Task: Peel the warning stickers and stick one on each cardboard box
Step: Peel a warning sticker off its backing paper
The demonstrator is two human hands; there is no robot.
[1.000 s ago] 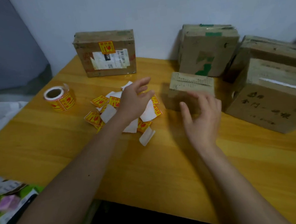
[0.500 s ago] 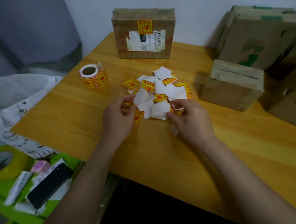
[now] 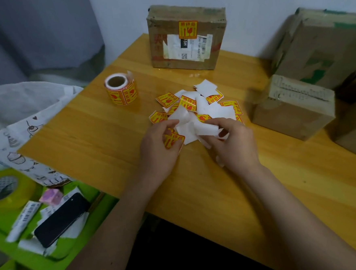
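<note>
On the yellow wooden desk (image 3: 92, 132), the left hand (image 3: 159, 151) has curled fingers holding a yellow and red warning sticker (image 3: 173, 139). The right hand (image 3: 233, 145) pinches a white square paper (image 3: 206, 128) from the pile of stickers (image 3: 198, 108). A brown cardboard box (image 3: 291, 110) sits just right of the pile.

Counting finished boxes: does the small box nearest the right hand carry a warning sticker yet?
No: the small box shows bare cardboard on its visible faces.

four cardboard boxes (image 3: 188, 37), one sticker roll (image 3: 121, 89), two hands (image 3: 159, 148).
</note>
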